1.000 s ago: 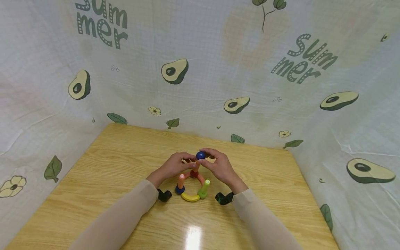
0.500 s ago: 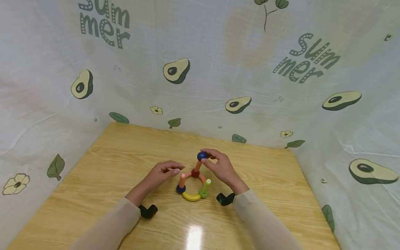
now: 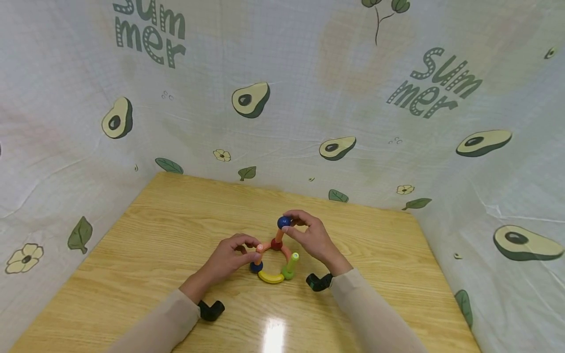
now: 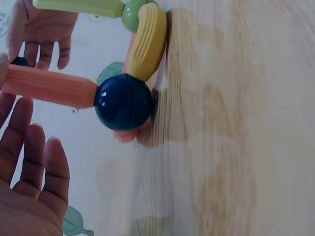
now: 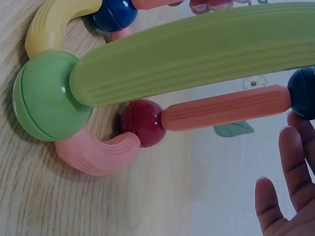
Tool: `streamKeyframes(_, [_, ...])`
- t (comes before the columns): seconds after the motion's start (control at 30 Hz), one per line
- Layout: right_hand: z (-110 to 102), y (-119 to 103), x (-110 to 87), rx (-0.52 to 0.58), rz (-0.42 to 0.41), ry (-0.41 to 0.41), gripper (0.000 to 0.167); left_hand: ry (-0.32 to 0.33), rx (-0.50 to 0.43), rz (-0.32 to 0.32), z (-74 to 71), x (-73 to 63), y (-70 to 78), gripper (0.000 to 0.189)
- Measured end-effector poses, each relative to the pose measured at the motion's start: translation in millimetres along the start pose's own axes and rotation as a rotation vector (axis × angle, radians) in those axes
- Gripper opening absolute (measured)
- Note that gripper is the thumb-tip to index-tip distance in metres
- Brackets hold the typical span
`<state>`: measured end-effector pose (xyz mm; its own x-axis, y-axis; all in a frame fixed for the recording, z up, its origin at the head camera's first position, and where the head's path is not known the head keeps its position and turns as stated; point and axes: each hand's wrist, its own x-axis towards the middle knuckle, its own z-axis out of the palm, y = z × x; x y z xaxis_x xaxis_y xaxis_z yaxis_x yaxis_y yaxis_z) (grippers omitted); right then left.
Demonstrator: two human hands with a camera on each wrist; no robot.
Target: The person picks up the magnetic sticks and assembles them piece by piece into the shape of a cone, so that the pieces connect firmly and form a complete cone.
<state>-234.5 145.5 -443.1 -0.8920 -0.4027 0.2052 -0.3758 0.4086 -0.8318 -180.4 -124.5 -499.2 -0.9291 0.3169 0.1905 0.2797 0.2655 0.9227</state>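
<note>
A ring of magnetic building pieces stands on the table, with a yellow curved rod at its front. My left hand pinches the top of an orange rod, which rises from a dark blue ball at the ring's left. At the back, my right hand grips another blue ball between thumb and fingers. That ball tops a second orange rod, planted on a red ball. From a green ball at the right rises a light green rod, untouched.
The wooden table spreads around the pieces. Behind it and at both sides hangs a pale cloth printed with avocados and leaves. Black wrist cameras sit at the left wrist and the right wrist.
My left hand has let go of the back orange rod, drawn away to the left, then taken hold of the left orange rod. My right hand stays on the upper blue ball.
</note>
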Motion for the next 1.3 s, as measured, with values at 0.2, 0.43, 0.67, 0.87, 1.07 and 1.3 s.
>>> streamKeyframes(0.2, [0.0, -3.3, -1.2, 0.029, 0.007, -0.036, 0.033, 0.023, 0.018, -0.064, 5.9, 4.2, 4.0, 0.023])
streamKeyframes(0.43, [1.6, -4.9, -1.6, 0.023, 0.011, -0.072, 0.032, 0.03, 0.056, -0.063, 12.1, 12.0, 4.7, 0.023])
streamKeyframes(0.67, [2.7, -7.1, -1.9, 0.022, 0.003, -0.109, 0.031, 0.033, 0.074, -0.081, 15.9, 18.0, 9.0, 0.024])
streamKeyframes(0.87, [2.8, -10.4, -2.6, 0.022, -0.023, -0.139, 0.034, 0.036, 0.079, -0.076, 17.9, 21.0, 8.1, 0.024])
streamKeyframes(1.07, [4.6, -10.2, -2.6, 0.02, -0.046, -0.16, 0.034, 0.037, 0.085, -0.084, 18.9, 22.7, 6.7, 0.024])
streamKeyframes(1.3, [6.3, -8.2, -3.0, 0.036, -0.056, -0.171, 0.031, 0.046, 0.088, -0.072, 19.3, 22.7, 7.3, 0.023])
